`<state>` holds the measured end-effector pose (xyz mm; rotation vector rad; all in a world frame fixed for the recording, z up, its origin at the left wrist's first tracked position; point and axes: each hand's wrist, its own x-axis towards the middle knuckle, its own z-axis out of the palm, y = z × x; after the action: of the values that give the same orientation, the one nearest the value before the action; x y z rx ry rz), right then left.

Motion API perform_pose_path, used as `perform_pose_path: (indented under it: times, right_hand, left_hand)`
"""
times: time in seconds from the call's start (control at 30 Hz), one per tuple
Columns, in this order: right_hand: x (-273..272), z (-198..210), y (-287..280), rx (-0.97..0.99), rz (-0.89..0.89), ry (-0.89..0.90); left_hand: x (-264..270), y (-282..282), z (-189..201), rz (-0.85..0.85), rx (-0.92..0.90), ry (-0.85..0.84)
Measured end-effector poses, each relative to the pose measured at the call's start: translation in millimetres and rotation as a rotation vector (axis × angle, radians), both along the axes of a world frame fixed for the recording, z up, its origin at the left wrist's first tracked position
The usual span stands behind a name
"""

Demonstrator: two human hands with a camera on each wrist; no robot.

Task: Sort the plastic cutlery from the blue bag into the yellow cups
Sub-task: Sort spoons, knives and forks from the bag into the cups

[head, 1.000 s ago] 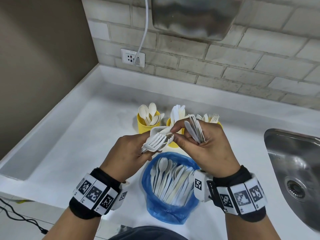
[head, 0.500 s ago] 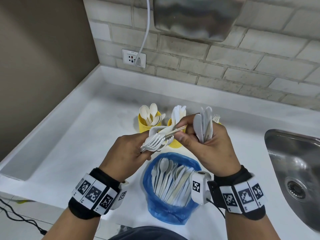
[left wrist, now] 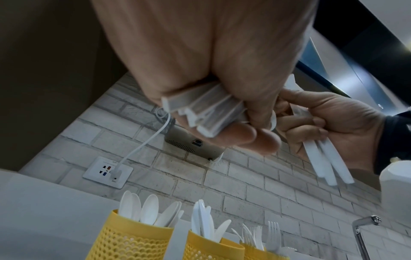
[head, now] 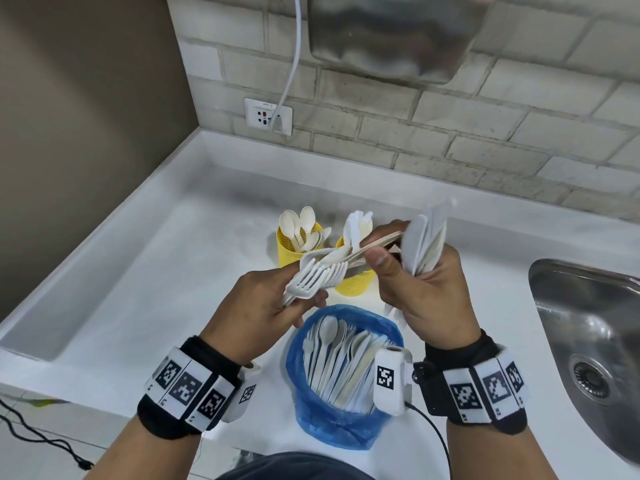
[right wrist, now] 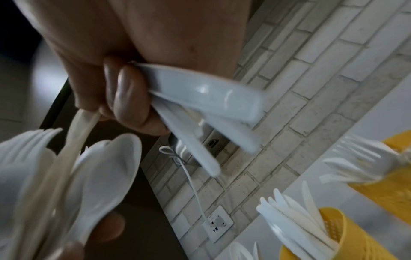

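Holding a bundle of white plastic forks (head: 313, 280) and at least one spoon above the worktop (head: 156, 278), the left hand (head: 263, 306) has its grip closed round the handles; the tines fan out toward the lower left in the head view, and the handles run up and to the right toward the other hand. From the left wrist view the squared handle ends (left wrist: 206, 112) stick out of the fist. The right hand (head: 426, 292) has its grip closed on a second bundle, white knives (head: 424, 237), blades up and tilted slightly right, handles down through the palm. Its thumb and forefinger also pinch the far end of one cream-coloured piece (head: 377, 244) that lies nearly level between the two hands.

All the cutlery is thin, matte, white or off-white plastic.

Just below the hands stands the blue bag (head: 343, 424), open at the top, packed with more spoons, forks and knives standing heads up and leaning left. Behind the hands sit the yellow cups, perforated like mesh. The left cup (head: 291, 249) holds spoons, bowls up. The middle cup (head: 353, 284) holds knives, blades up. The third cup (left wrist: 255, 251), hidden by the right hand in the head view, holds forks, tines up. A steel sink (head: 588, 341) lies to the right.
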<state>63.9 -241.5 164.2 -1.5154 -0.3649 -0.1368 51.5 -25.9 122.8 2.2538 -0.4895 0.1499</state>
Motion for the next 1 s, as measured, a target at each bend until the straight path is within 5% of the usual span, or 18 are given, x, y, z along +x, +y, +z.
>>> perform_pose_path:
  times: [0.57, 0.8, 1.0]
  right_hand:
    - [17.3, -7.4, -15.2, 0.781, -0.204, 0.277]
    - [18.2, 5.0, -8.3, 0.711, -0.367, 0.169]
    - [11.0, 6.5, -1.5, 0.303, -0.354, 0.0]
  left_hand:
    - [-10.2, -16.0, 18.2, -0.048, -0.37, 0.381]
    - [-13.7, -22.3, 23.5, -0.025, -0.509, 0.579]
    - [-10.5, -23.8, 18.8, 0.031, -0.587, 0.583]
